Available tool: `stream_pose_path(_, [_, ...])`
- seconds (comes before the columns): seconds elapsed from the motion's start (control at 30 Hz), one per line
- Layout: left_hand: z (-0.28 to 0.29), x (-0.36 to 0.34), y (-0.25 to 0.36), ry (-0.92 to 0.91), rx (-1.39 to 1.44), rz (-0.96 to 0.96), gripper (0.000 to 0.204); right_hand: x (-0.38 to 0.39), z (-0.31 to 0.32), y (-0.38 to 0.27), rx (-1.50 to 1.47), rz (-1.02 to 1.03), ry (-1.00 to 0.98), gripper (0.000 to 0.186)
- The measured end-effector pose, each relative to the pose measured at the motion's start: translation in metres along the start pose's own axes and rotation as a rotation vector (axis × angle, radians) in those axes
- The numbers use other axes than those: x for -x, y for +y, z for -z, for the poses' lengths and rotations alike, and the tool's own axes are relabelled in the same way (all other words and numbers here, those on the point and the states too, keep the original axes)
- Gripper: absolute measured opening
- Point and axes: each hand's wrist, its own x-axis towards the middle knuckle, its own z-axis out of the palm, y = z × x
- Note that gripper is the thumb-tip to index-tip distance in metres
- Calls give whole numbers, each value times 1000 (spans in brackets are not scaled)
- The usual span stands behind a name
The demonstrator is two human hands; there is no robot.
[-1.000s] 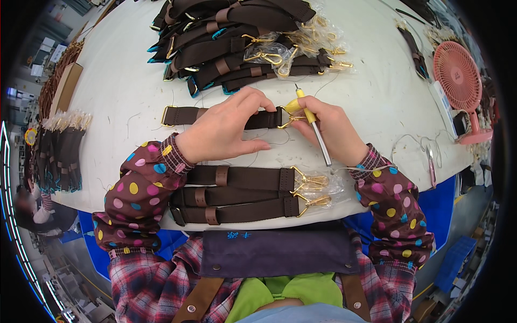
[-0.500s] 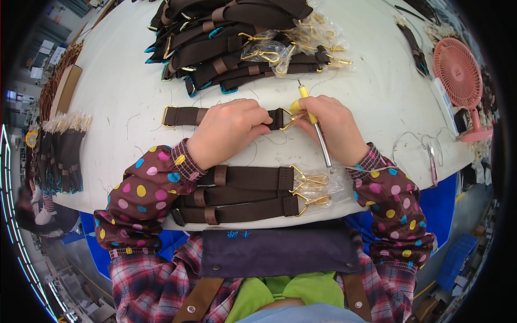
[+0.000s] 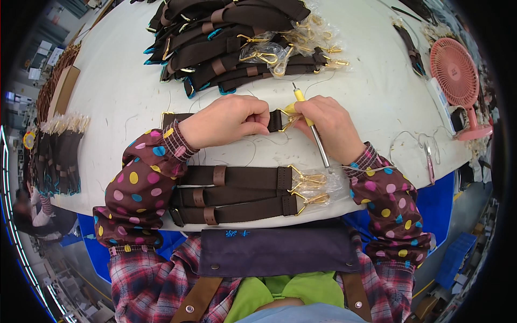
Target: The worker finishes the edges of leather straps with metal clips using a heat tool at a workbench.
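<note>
A dark brown webbing strap [image 3: 275, 121] lies across the table in front of me, its left part covered by my left hand [image 3: 226, 121]. That hand is closed, thumb and fingers pinched just left of the strap's stitched end; what they hold, if anything, is hidden. My right hand [image 3: 329, 123] grips a corded pen-like tool [image 3: 316, 141] with a yellow collar and metal shaft, its thin tip pointing away from me. The same hand's fingers touch the gold snap hook [image 3: 287, 121] at the strap's end. Closer to me lie several similar straps [image 3: 247, 176] with gold hooks in clear plastic.
A large heap of brown straps [image 3: 231, 32] with bagged gold hooks covers the far table. More straps [image 3: 56, 159] hang at the left edge. A pink fan [image 3: 455, 72] stands at the right, with small thread snips [image 3: 429, 161] and a loose cord near it.
My left hand has shifted left and slightly up along the strap, baring more of its stitched end. My right hand still holds the pen-like tool, almost in place.
</note>
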Motion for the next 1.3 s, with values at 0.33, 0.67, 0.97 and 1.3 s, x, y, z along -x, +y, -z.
stream_pose_path(0.33, [-13,9,0,120,-93,-100,16,1,1,-11,-219,-37,207,23])
stream_pose_path(0.67, [-17,10,-3,178,-138,-109,15,-2,-4,-20,-736,-516,48,20])
stream_pose_path(0.97, [-12,7,-1,89,-20,-1,14,-5,-12,-22,-589,-414,94,20])
stream_pose_path(1.3, [-11,5,0,77,-13,24,14,-3,-15,-19,-600,-424,78,20])
